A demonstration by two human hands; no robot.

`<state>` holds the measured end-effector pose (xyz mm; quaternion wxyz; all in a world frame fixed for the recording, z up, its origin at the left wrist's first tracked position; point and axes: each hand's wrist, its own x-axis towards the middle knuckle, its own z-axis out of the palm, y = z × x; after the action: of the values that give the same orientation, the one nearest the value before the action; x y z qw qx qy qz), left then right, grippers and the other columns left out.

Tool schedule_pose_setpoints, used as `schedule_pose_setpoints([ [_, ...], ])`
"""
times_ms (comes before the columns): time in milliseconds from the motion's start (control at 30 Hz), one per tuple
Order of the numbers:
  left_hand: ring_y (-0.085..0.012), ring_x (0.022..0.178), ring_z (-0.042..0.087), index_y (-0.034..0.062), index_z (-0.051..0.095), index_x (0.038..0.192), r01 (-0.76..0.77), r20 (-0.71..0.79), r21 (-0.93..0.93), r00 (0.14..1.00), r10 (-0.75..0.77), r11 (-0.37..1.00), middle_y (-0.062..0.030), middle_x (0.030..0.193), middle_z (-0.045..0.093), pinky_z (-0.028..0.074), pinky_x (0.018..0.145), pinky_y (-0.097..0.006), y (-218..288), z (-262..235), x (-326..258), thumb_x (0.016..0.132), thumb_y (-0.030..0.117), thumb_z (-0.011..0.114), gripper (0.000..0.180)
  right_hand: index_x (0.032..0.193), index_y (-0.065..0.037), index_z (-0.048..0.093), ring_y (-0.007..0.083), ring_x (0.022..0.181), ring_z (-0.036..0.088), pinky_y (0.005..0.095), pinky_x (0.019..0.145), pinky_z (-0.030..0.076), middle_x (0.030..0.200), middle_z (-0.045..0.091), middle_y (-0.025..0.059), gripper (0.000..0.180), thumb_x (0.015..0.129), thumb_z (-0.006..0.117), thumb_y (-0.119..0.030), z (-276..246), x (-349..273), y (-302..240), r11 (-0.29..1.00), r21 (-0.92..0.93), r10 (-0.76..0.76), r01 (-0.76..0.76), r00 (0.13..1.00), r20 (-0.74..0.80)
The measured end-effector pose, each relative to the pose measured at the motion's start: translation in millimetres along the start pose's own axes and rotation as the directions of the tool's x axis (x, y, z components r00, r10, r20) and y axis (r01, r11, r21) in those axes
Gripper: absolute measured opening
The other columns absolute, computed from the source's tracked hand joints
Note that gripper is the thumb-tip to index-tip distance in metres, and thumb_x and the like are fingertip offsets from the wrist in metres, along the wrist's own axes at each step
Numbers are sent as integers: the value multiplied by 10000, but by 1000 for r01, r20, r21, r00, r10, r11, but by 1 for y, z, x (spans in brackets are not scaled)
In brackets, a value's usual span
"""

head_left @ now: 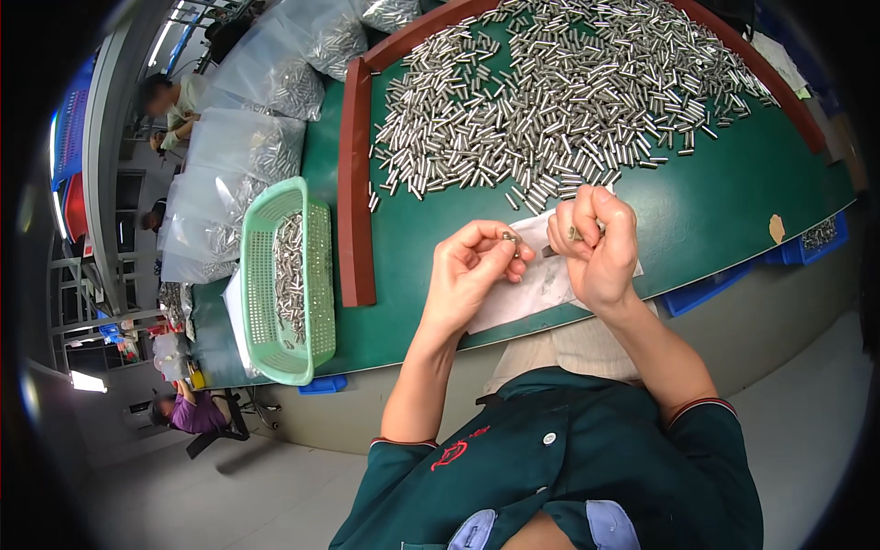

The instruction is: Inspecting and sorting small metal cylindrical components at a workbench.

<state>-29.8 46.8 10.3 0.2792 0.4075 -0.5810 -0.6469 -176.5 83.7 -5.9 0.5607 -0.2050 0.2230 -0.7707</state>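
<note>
The grip of the left hand (pixel 472 266) is a pinch: thumb and fingertips closed on one small metal pin (pixel 510 240), held up over the near edge of the table (pixel 724 215). The right hand (pixel 600 243) is curled shut around what looks like a few more pins, one end poking out by the thumb (how many I cannot tell).

Such a pin is likely light, stiff and slick, apt to roll or slip, so taking it across the middle with the fingertips seems surest.

Under both hands lies a white sheet of paper (pixel 527 289). Beyond it spreads the big heap of pins (pixel 559 101), fenced by a red-brown frame (pixel 355 192). To the left, a green slotted basket (pixel 312 275) holds a smaller batch, and clear plastic bags (pixel 247 147) behind it hold more.
</note>
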Motion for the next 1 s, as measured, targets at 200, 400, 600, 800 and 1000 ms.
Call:
schedule_pose_setpoints([
  [200,-111,620,543,-16,535,949,199,143,-575,980,-142,794,-127,802,598,463,581,-225,-4,-4,-2,862,123,498,169,520,-99,268,57,451,213,206,400,174,499,244,-30,349,858,320,-167,-1,1,0,1000,13,10,-10,1000,-4],
  [400,-92,691,556,-49,573,912,39,7,-176,999,-38,984,-95,834,613,468,655,-209,-5,5,-5,813,14,533,124,522,-102,257,58,447,208,208,400,170,498,237,-28,340,853,317,-157,0,2,2,1000,18,11,-11,1000,-11],
  [600,-117,750,548,-36,594,882,-301,5,179,952,305,937,-70,825,590,450,685,-232,-17,11,-5,786,0,546,113,523,-101,260,59,443,201,213,400,170,495,236,-26,342,854,320,-165,1,1,-1,1000,9,1,-1,1000,-12],
  [800,-121,756,546,-46,589,892,-228,-2,58,974,228,972,-76,850,571,448,692,-232,-17,10,-6,802,3,527,119,521,-100,261,60,440,195,217,401,171,487,240,-25,362,865,323,-193,1,1,-1,1000,14,9,-9,1000,-11],
  [1000,-116,735,542,-47,586,889,-236,-13,58,971,237,970,-76,841,572,450,689,-228,-16,11,-6,811,10,518,118,520,-100,259,61,435,192,222,397,167,483,234,-25,364,865,323,-195,2,1,-1,1000,13,0,0,1000,-19],
])
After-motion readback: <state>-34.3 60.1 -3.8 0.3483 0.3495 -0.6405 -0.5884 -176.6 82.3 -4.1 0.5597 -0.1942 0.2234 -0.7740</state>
